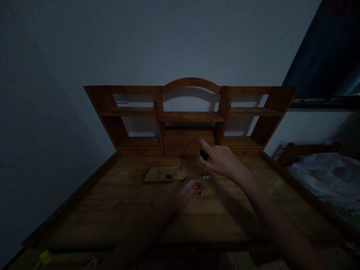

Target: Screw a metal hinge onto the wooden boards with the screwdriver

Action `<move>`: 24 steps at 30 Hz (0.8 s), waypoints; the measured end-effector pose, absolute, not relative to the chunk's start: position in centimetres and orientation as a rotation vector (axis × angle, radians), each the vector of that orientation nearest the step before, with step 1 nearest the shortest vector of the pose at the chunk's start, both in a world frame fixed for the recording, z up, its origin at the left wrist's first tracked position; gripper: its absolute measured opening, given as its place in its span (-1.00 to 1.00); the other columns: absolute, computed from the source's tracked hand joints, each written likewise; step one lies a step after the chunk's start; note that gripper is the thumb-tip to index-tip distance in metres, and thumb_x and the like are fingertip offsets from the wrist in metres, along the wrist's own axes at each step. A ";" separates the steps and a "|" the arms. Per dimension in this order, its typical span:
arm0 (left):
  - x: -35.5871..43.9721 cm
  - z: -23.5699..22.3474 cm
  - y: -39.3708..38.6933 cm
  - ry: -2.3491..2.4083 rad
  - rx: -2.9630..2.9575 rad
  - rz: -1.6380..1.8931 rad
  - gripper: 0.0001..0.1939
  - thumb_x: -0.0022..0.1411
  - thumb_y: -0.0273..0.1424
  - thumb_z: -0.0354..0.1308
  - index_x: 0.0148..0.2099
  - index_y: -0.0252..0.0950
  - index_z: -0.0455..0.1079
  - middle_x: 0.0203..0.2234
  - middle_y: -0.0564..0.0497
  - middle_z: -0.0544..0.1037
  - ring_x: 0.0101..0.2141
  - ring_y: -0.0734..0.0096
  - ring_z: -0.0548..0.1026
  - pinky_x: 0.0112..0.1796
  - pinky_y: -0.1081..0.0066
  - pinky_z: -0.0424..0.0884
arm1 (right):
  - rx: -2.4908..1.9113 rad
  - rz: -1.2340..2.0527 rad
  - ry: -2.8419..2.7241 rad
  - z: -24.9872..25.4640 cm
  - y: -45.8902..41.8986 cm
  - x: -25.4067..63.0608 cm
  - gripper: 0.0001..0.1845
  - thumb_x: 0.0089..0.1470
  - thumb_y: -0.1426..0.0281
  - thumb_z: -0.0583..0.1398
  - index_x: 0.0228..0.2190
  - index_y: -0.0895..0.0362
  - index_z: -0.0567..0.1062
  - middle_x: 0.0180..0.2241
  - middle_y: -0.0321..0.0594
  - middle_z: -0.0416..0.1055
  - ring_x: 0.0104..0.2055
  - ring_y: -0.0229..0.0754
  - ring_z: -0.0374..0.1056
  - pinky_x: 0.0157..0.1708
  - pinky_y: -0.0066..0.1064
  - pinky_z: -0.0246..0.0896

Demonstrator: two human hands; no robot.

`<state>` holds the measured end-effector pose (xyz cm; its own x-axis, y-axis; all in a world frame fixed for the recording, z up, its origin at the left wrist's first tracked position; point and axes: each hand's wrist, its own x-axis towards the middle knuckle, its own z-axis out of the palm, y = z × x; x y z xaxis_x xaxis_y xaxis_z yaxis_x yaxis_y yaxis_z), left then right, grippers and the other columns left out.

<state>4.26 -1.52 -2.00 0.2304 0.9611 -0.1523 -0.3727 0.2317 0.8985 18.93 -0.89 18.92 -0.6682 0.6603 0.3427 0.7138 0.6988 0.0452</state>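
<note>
Your right hand (222, 159) grips a black-handled screwdriver (203, 154) over a metal plate (206, 177) on the desk (92, 213); a slip could jab your left hand (193, 185) just beside it, whose hold you cannot tell

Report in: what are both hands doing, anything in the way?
Right hand gripping black-handled tool, shaft down toward small metal plate. Left hand low near plate; too dark to tell its grip. Worn board close by left hand; might crowd it.

The fingers (205, 146) of the right hand (221, 159) hide much of a black-and-yellow handle (204, 153); near the left hand (192, 185), a tiny dark piece (200, 193), unidentifiable!
</note>
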 end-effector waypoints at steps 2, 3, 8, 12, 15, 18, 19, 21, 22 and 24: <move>4.3 -1.8 -1.7 0.874 0.829 1.091 -0.78 0.10 -0.30 0.27 -0.44 -0.31 0.36 -0.55 -0.03 0.47 -0.25 0.14 0.54 -0.02 0.11 0.35 | -1.088 -0.267 -2.585 18.9 -0.9 18.9 -0.48 0.19 0.14 0.00 0.10 0.13 0.23 -0.24 -0.09 0.52 -0.27 -0.03 0.43 -0.34 -0.32 0.10; 4.3 -1.7 -1.8 0.875 0.821 1.094 -0.79 0.10 -0.31 0.27 -0.44 -0.30 0.36 -0.55 -0.02 0.47 -0.24 0.13 0.54 -0.01 0.11 0.34 | -1.054 -0.259 -2.582 19.0 -0.9 19.0 -0.50 0.18 0.15 0.02 0.09 0.11 0.24 -0.16 -0.08 0.50 -0.22 -0.03 0.43 -0.32 -0.33 0.11; 4.3 -2.1 -1.6 0.886 0.791 1.106 -0.79 0.10 -0.31 0.26 -0.46 -0.30 0.36 -0.58 0.00 0.45 -0.29 0.18 0.54 -0.01 0.11 0.35 | -1.031 -0.260 -2.604 19.0 -0.8 19.0 -0.58 0.23 0.26 -0.01 0.07 0.13 0.24 -0.14 -0.07 0.50 -0.16 -0.03 0.44 -0.28 -0.34 0.13; 4.3 -2.6 -1.3 0.933 0.746 1.107 -0.79 0.10 -0.33 0.26 -0.47 -0.32 0.35 -0.58 0.00 0.46 -0.35 0.23 0.54 -0.03 0.13 0.38 | -1.159 -0.329 -2.563 19.2 -0.9 19.1 -0.52 0.24 0.09 -0.04 0.04 0.14 0.28 -0.26 -0.08 0.53 -0.23 0.04 0.46 -0.30 -0.29 0.14; 4.3 -2.5 -1.4 0.915 0.756 1.105 -0.81 0.11 -0.33 0.25 -0.45 -0.32 0.37 -0.55 -0.02 0.49 -0.28 0.18 0.55 -0.02 0.13 0.37 | -1.019 -0.256 -2.608 19.2 -0.9 19.1 -0.54 0.19 0.19 0.05 0.07 0.09 0.26 -0.05 -0.08 0.46 -0.14 -0.01 0.44 -0.26 -0.32 0.15; 4.2 -2.1 -1.7 0.872 0.787 1.099 -0.82 0.10 -0.33 0.26 -0.43 -0.32 0.38 -0.54 -0.03 0.50 -0.22 0.14 0.55 -0.01 0.13 0.37 | -1.001 -0.251 -2.634 19.2 -0.9 19.0 -0.55 0.23 0.25 -0.01 0.12 0.11 0.22 -0.10 -0.08 0.49 -0.15 -0.03 0.45 -0.27 -0.32 0.15; 4.1 -2.1 -1.7 0.866 0.798 1.096 -0.82 0.10 -0.33 0.26 -0.43 -0.32 0.38 -0.54 -0.03 0.50 -0.22 0.14 0.55 -0.01 0.14 0.37 | -1.056 -0.280 -2.624 19.2 -0.9 18.9 -0.54 0.25 0.21 -0.04 0.11 0.13 0.23 -0.19 -0.08 0.52 -0.18 -0.01 0.46 -0.28 -0.31 0.14; 4.1 -2.0 -1.8 0.880 0.814 1.093 -0.81 0.12 -0.31 0.24 -0.43 -0.32 0.38 -0.53 -0.04 0.51 -0.22 0.15 0.55 -0.02 0.15 0.37 | -1.172 -0.349 -2.580 19.2 -1.1 18.7 -0.48 0.27 0.10 -0.10 0.09 0.15 0.26 -0.29 -0.07 0.53 -0.25 0.04 0.46 -0.30 -0.28 0.13; 4.1 -2.0 -1.8 0.892 0.817 1.091 -0.81 0.13 -0.30 0.23 -0.43 -0.31 0.38 -0.53 -0.04 0.51 -0.23 0.15 0.55 -0.02 0.16 0.37 | -1.196 -0.367 -2.563 19.2 -1.1 18.7 -0.45 0.26 0.06 -0.10 0.09 0.15 0.26 -0.28 -0.06 0.53 -0.25 0.04 0.46 -0.30 -0.27 0.13; 4.2 -2.2 -1.7 0.910 0.811 1.093 -0.80 0.14 -0.29 0.22 -0.44 -0.30 0.38 -0.52 -0.05 0.51 -0.24 0.16 0.56 -0.03 0.17 0.38 | -1.150 -0.349 -2.565 19.3 -1.2 18.6 -0.48 0.23 0.10 -0.04 0.09 0.13 0.25 -0.13 -0.04 0.50 -0.20 0.03 0.44 -0.28 -0.28 0.14</move>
<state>4.18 -1.73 -2.22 0.1953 0.9598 -0.2018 -0.3726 0.2629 0.8900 18.63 -1.21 19.26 -0.6306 0.6804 0.3734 0.7555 0.6483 0.0946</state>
